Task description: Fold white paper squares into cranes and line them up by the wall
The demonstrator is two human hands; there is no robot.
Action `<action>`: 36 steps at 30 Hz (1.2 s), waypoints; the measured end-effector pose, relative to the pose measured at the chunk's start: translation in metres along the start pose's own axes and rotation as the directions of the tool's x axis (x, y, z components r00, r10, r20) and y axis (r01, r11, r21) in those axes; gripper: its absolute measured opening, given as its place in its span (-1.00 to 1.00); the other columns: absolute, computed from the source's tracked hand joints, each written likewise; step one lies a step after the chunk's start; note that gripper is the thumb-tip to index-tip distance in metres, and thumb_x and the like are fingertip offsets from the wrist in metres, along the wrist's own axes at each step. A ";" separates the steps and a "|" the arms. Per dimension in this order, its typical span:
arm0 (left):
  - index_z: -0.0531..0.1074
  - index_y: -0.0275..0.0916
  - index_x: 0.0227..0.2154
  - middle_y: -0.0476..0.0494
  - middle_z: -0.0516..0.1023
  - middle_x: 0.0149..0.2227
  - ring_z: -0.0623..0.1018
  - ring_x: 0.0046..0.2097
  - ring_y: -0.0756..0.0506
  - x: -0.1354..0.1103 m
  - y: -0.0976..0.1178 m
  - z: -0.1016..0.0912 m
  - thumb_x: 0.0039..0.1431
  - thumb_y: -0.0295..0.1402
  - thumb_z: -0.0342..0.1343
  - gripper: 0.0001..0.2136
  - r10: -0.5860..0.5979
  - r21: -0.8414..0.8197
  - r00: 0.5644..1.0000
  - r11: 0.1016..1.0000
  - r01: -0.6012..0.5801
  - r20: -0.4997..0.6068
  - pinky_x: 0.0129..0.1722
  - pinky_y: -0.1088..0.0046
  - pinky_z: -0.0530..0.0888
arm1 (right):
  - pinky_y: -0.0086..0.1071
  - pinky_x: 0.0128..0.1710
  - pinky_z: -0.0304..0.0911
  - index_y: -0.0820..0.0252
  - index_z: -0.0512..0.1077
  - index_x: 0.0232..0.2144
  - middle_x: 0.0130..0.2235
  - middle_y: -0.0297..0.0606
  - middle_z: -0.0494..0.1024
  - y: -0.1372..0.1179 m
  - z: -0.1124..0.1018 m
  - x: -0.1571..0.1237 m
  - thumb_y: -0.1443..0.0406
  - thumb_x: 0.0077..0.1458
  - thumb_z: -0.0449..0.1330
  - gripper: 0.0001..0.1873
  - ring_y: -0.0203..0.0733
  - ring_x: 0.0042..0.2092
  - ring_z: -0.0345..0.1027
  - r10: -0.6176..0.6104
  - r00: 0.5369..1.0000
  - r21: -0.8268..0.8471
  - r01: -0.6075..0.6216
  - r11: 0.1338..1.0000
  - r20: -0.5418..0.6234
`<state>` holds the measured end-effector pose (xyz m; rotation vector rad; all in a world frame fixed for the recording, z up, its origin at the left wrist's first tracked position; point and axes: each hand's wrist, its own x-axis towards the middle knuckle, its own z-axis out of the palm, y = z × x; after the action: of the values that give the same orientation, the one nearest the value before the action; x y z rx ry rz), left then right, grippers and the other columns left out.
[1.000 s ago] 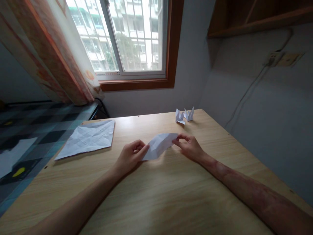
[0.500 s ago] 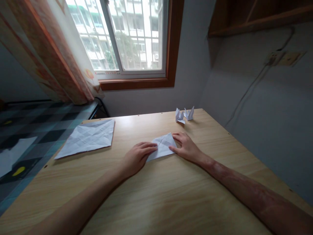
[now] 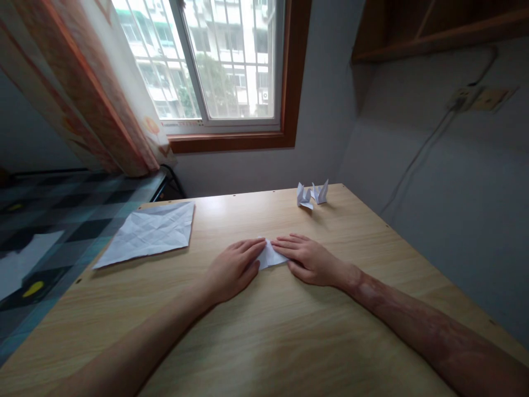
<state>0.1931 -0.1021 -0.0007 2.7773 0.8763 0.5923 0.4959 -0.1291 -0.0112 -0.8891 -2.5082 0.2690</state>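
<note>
Between both hands, a small folded white paper [image 3: 270, 257] lay on the wood-grain counter [image 3: 289, 331], mostly hidden. Left hand [image 3: 233, 268] and right hand [image 3: 306, 258] pressed it with flat, extended fingers. A creased sheet [image 3: 151, 232] lay well apart.

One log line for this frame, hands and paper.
left hand: flat on folded paper | right hand: flat on it | creased sheet: apart, far left

A single head-worn view is given, looking forward and down across a wooden desk [image 3: 289, 342] from close above its near edge. A window [image 3: 215, 60] is faced at upper centre of the frame.
</note>
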 end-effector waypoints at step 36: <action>0.43 -0.25 0.35 -0.36 0.51 0.40 0.51 0.41 -0.32 -0.001 0.005 0.000 0.57 -0.19 0.01 -0.56 0.083 0.198 0.994 0.976 -0.095 0.066 0.37 0.06 0.55 | 0.07 0.61 -0.11 0.40 0.02 0.59 0.60 0.20 0.01 -0.023 0.020 0.035 -0.36 0.36 0.05 0.16 0.25 0.63 -0.13 0.253 0.961 -0.044 -0.249 0.967 0.117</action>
<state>0.1951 -0.1066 0.0002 3.0124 0.8473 0.4575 0.4498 -0.1253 -0.0087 -1.2398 -2.5125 0.3799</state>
